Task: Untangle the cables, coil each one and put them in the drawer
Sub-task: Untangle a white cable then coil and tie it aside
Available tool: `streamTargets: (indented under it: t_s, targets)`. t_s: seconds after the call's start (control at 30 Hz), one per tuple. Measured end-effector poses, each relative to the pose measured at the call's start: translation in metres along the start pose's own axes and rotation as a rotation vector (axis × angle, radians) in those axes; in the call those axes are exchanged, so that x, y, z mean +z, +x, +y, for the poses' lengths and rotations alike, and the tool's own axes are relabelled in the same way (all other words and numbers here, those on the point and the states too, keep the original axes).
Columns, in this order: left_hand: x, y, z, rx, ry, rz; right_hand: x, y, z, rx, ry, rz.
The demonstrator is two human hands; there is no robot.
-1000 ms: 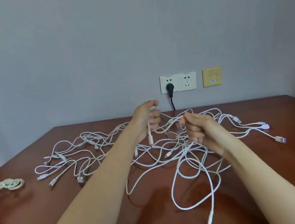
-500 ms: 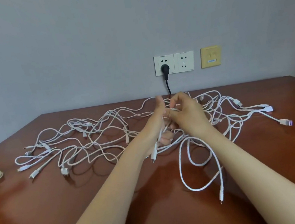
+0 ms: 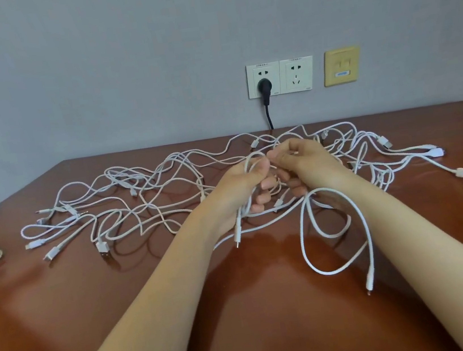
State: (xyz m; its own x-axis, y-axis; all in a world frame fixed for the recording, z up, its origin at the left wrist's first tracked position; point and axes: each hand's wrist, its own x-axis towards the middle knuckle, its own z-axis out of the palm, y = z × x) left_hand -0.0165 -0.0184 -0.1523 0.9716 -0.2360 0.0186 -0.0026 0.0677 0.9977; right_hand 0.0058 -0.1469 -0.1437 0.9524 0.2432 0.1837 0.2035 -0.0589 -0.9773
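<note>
White cables (image 3: 151, 204) lie tangled as left hand (image 3: 241, 191) and right hand (image 3: 308, 161) grip one strand (image 3: 367, 233) in curled fingers (image 3: 261, 199), which likely needs drawing free next.

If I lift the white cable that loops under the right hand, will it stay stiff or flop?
Probably floppy: the white cable curves in a loose loop below the right hand. Likely light, being so thin. It may drag the crossing tangle along.
</note>
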Motion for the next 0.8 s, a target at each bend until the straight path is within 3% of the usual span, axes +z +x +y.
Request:
streamTargets:
  t_s: [0.1, 0.23, 0.37, 0.43, 0.53, 0.67, 0.8]
  targets:
    - [0.003, 0.002, -0.003, -0.055, 0.141, -0.018, 0.0, 0.003, 0.003, -0.127, -0.122, 0.124]
    - [0.002, 0.003, -0.007, -0.13, 0.277, 0.019, 0.002, 0.003, 0.008, -0.197, -0.243, 0.112]
    - [0.003, 0.004, -0.007, -0.126, 0.198, 0.085, 0.007, 0.004, 0.012, -0.216, -0.317, 0.183]
    - [0.004, 0.005, -0.007, -0.124, 0.152, 0.079, 0.008, 0.003, 0.008, -0.154, -0.204, 0.188]
    - [0.004, 0.006, -0.005, -0.104, 0.029, 0.092, 0.003, -0.005, 0.001, 0.006, 0.011, 0.083]
    - [-0.009, 0.008, 0.0, -0.058, -0.182, 0.24, 0.003, -0.005, 0.004, 0.066, -0.001, -0.128]
    - [-0.023, 0.007, 0.006, -0.084, -0.382, 0.242, 0.003, -0.022, -0.004, -0.106, -0.135, -0.212]
